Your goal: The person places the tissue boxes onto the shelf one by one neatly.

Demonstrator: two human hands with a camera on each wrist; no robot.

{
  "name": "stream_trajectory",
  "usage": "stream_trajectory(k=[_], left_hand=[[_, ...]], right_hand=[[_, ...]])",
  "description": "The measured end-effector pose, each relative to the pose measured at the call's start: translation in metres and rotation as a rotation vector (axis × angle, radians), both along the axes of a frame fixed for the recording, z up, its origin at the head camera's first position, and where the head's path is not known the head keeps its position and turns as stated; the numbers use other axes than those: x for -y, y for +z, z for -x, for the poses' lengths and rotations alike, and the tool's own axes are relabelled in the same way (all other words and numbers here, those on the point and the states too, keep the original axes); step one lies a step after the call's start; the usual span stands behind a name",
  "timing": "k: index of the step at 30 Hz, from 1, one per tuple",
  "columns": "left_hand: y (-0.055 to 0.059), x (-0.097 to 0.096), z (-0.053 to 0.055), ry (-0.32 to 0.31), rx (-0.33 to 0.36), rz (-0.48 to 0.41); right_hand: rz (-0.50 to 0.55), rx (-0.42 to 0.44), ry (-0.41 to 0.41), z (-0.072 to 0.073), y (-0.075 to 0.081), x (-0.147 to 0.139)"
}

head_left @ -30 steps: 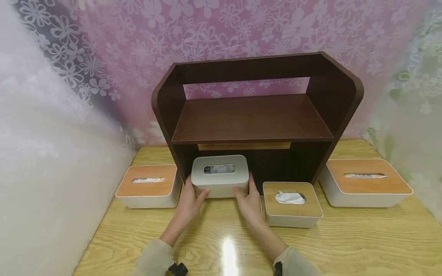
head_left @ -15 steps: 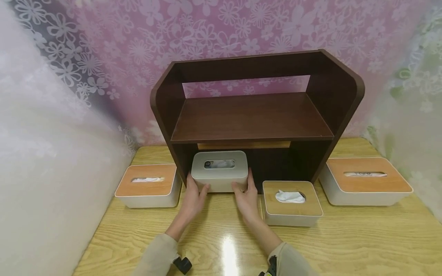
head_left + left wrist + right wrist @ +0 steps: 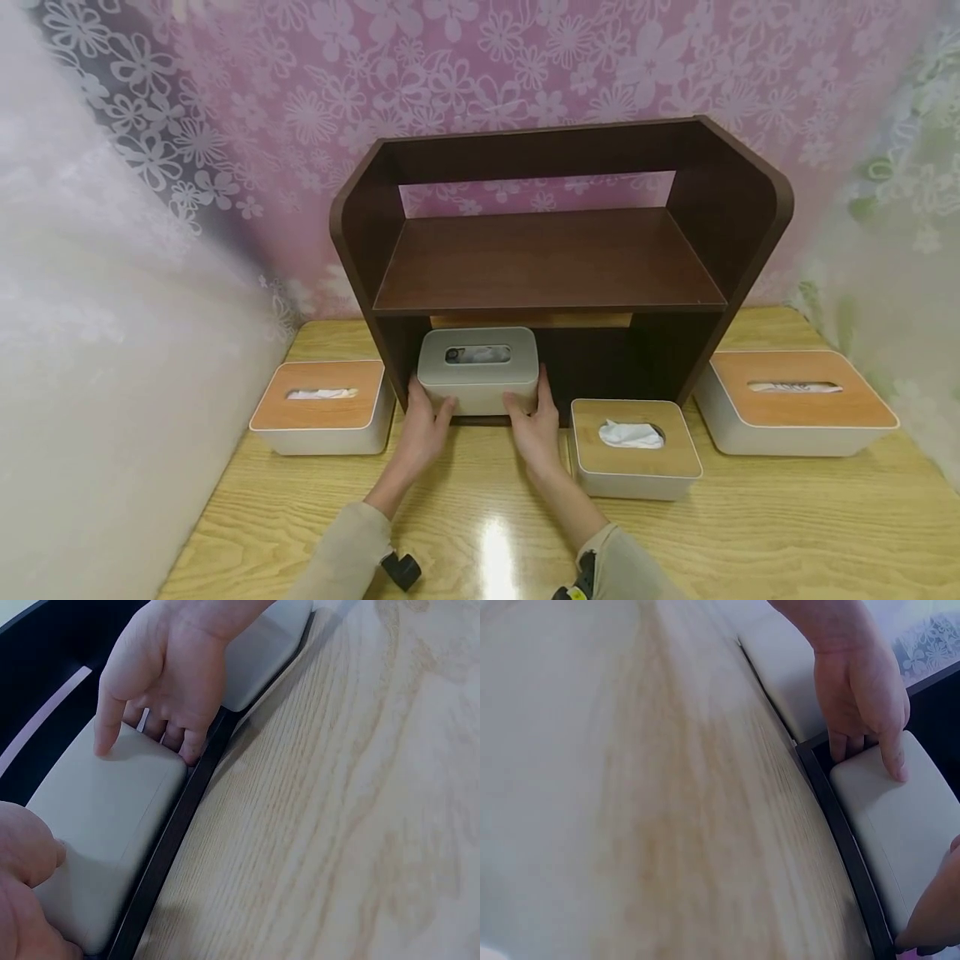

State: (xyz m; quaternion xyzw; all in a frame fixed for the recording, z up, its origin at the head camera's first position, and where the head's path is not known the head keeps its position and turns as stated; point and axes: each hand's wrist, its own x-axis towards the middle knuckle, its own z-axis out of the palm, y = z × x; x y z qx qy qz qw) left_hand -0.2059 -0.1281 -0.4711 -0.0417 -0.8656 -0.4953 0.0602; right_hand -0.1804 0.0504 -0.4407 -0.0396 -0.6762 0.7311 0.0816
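A pale grey tissue box (image 3: 477, 367) with an oval slot in its lid sits at the lower left opening of a dark brown shelf (image 3: 551, 258). My left hand (image 3: 426, 432) grips its left end and my right hand (image 3: 536, 423) its right end, each thumb lying on the front face. In the left wrist view, the box's pale front (image 3: 112, 817) lies just behind the shelf's dark bottom edge (image 3: 176, 836). The right wrist view shows the same front (image 3: 907, 817) between both hands, with the other fingers partly hidden round the ends.
On the wooden table (image 3: 465, 517), a tissue box with an orange-brown lid (image 3: 318, 408) stands left of the shelf. A light-wood-lid tissue box (image 3: 636, 450) is close by my right hand. Farther right stands a larger orange-lid one (image 3: 798, 400). Flowered cloth (image 3: 480, 75) hangs behind.
Both hands have moved the grey tissue box slightly up and back into the lower opening, baring the shelf's bottom edge in front of it. The other boxes stay put.
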Motion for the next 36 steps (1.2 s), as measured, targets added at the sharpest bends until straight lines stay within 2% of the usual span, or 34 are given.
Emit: stream_trajectory(k=[7,13,22,26,29,36], left_hand=[[-0.001,0.0,0.004,-0.004,0.018,-0.015],[-0.002,0.001,0.006,-0.006,0.007,-0.01],[-0.002,-0.001,0.011,-0.005,-0.003,0.004],[-0.002,-0.002,0.011,-0.006,-0.004,0.008],[0.001,-0.003,0.008,0.006,-0.013,-0.002],[0.007,-0.003,-0.007,0.001,-0.071,0.004]], right_hand=[[0.016,-0.012,-0.001,0.02,-0.033,-0.001],[-0.001,-0.024,-0.013,0.025,-0.04,0.0],[0.022,0.004,-0.033,0.028,-0.041,0.0],[0.005,0.072,-0.017,0.024,-0.037,-0.004],[-0.012,0.119,0.018,0.019,-0.032,-0.007],[0.027,0.136,0.112,0.004,-0.02,-0.012]])
